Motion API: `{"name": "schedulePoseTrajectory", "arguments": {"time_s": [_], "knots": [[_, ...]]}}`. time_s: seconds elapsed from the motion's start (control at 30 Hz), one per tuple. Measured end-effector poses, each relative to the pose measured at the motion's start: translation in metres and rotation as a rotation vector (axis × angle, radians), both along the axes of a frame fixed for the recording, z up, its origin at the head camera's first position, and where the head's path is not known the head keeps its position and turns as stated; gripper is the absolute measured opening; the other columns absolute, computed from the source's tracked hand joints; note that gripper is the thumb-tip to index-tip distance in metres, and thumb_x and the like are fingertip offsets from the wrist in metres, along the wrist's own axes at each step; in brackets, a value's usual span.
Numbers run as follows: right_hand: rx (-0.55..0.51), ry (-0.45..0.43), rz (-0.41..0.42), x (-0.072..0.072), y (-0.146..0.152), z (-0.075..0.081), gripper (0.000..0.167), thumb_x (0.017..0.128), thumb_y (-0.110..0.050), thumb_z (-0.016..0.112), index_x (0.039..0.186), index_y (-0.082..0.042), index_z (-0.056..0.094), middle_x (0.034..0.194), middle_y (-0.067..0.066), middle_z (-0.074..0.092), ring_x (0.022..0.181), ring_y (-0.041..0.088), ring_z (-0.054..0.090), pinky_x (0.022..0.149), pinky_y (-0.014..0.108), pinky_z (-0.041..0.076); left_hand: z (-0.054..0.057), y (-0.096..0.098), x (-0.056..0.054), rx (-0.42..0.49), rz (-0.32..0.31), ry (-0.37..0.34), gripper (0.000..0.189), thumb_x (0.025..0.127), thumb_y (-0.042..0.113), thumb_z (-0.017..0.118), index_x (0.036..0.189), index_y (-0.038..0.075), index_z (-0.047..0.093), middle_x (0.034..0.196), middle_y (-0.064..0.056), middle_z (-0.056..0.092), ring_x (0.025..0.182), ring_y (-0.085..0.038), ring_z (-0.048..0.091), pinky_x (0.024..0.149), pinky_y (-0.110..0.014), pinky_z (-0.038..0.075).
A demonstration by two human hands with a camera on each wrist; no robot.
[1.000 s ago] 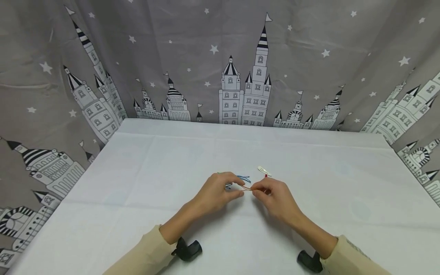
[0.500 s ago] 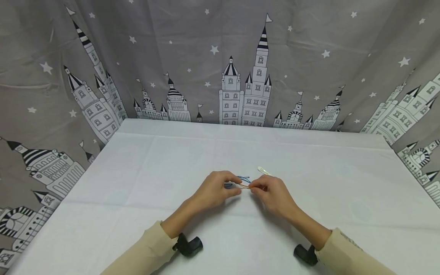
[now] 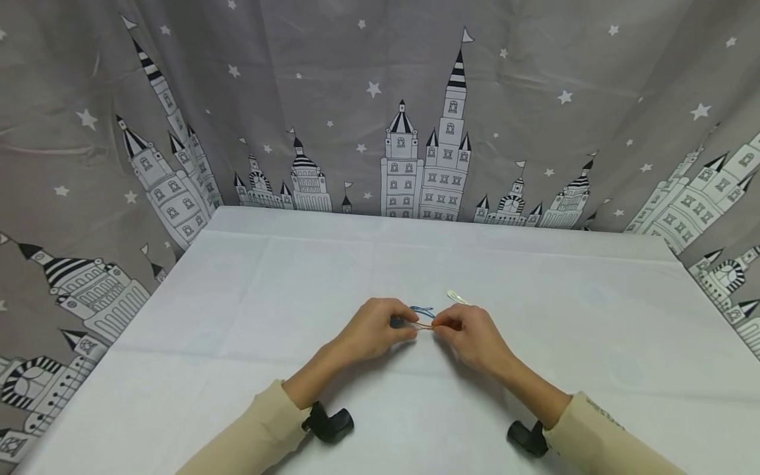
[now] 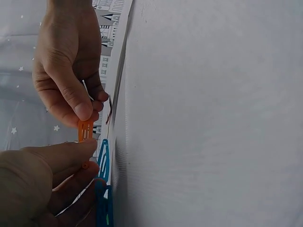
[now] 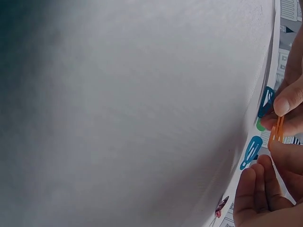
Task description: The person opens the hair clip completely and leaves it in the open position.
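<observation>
An orange snap hair clip (image 4: pixel 85 130) spans the gap between my two hands over the white table. My right hand (image 3: pixel 475 336) pinches one end between thumb and forefinger. Thumb and fingers of my left hand (image 3: pixel 374 330) hold the other end, where two thin orange prongs stand slightly apart in the head view. Fingertips cover both ends of the clip. Just beyond the hands lie two blue hair clips (image 5: pixel 253 150), partly behind the left fingers in the head view. A pale yellow hair clip (image 3: pixel 456 297) lies behind the right hand.
A bit of something green (image 5: pixel 260 124) shows beside the left fingertips in the right wrist view. A small dark red item (image 5: pixel 221 206) lies near the right hand. Behind the white table (image 3: pixel 297 264) hangs a grey curtain (image 3: pixel 332 79) printed with castles.
My right hand has shifted slightly left and away from me, and a red tip seen beside it earlier is now hidden in the head view. Both hands keep hold of the orange hair clip.
</observation>
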State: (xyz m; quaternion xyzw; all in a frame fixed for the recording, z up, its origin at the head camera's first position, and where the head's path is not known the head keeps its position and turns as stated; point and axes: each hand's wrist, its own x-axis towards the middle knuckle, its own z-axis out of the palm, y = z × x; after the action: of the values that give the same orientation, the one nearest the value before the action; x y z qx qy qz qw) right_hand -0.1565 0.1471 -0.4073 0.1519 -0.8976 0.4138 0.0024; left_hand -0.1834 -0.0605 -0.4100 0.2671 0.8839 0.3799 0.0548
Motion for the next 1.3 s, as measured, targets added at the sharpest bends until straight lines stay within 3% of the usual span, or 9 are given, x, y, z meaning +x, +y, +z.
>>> {"name": "schedulePoseTrajectory", "arguments": {"time_s": [0.47,0.73,1.3], "knots": [[0.034,0.003,-0.015,-0.0017,-0.0014,-0.0023,0.009,0.086,0.001,0.072,0.088,-0.007,0.076,0.086,-0.002,0.067,0.074,0.012,0.053,0.068,0.031,0.045,0.0011,0.0009,0.0,-0.04,0.0,0.017,0.021,0.086,0.012,0.078,0.106,0.006,0.075,0.107,-0.004,0.071,0.107,-0.021,0.063,0.092,-0.039,0.048],[0.037,0.008,-0.012,-0.0019,-0.0009,-0.0028,0.008,0.087,0.001,0.072,0.089,-0.005,0.076,0.086,-0.002,0.067,0.073,0.012,0.054,0.067,0.03,0.046,0.0011,0.0011,0.0,-0.045,0.001,0.033,0.021,0.086,0.012,0.077,0.106,0.006,0.075,0.107,-0.004,0.071,0.097,-0.017,0.062,0.084,-0.036,0.049],[0.086,-0.018,-0.046,-0.0006,-0.0012,-0.0046,0.009,0.086,0.002,0.072,0.088,-0.006,0.076,0.085,-0.001,0.065,0.075,0.013,0.053,0.07,0.032,0.046,-0.0026,0.0023,-0.0009,-0.06,-0.014,0.016,0.024,0.084,0.008,0.078,0.107,0.003,0.074,0.109,-0.008,0.07,0.109,-0.023,0.062,0.094,-0.039,0.047]]}}
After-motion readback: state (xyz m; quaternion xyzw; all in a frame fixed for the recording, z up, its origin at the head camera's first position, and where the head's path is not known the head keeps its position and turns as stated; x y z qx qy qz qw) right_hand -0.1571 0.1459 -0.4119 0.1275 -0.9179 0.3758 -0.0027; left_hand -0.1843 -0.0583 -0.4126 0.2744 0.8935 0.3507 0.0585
